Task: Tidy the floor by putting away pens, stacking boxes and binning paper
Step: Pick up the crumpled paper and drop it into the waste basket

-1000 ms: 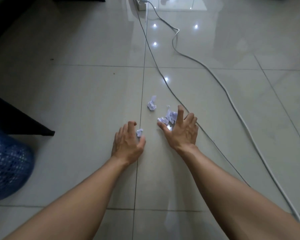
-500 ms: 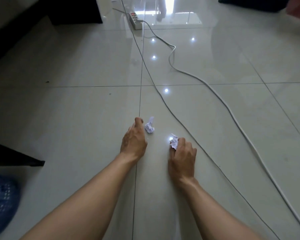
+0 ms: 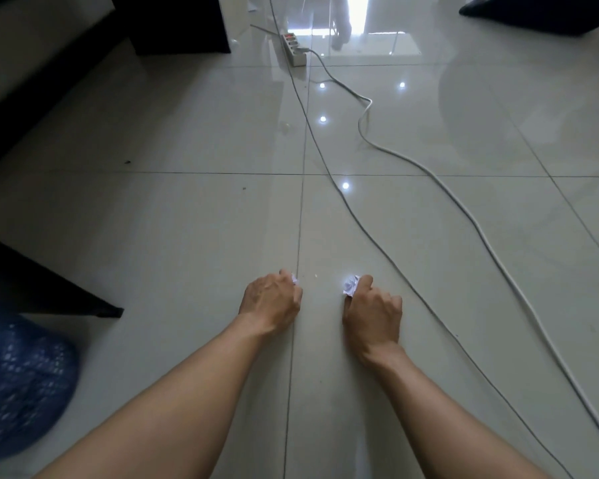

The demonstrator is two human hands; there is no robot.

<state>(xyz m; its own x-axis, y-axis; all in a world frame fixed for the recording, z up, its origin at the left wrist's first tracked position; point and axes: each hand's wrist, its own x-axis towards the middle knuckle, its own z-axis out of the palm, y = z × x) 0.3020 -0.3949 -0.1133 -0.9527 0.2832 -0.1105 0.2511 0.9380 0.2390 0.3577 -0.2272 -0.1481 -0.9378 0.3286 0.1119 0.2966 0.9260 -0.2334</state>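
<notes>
Floor: a glossy pale grey tiled floor (image 3: 187,216) is seen filling the view, crossed by dark grout lines and dotted with small bright light reflections.
Dark furniture: a black furniture edge (image 3: 42,288) is seen at the left, and a second black block (image 3: 177,25) stands at the far left.
Basket: a blue mesh plastic basket (image 3: 21,385) is seen blurred at the near left corner, just near of the black furniture edge.
Cables: a thick white power cable (image 3: 471,223) is laid from the far centre to the near right; a thin grey cable (image 3: 343,198) runs beside it on its left, passing just right of the right hand.
Power strip: a white multi-socket power strip (image 3: 294,50) is seen lying on the floor at the far centre, with the white cable plugged into it.
Left hand: the left hand (image 3: 272,299) is held knuckles-up low over the floor, fingers curled closed on a small crumpled white paper scrap (image 3: 294,279), of which only a corner is shown at the fingertips.
Right hand: the right hand (image 3: 374,311) is held just right of the left one, apart from it, fingers curled closed on a crumpled white paper ball (image 3: 350,284) that sticks out on the far left side of the fist.
Contact with floor: whether either hand is touching the tiles cannot be told.
</notes>
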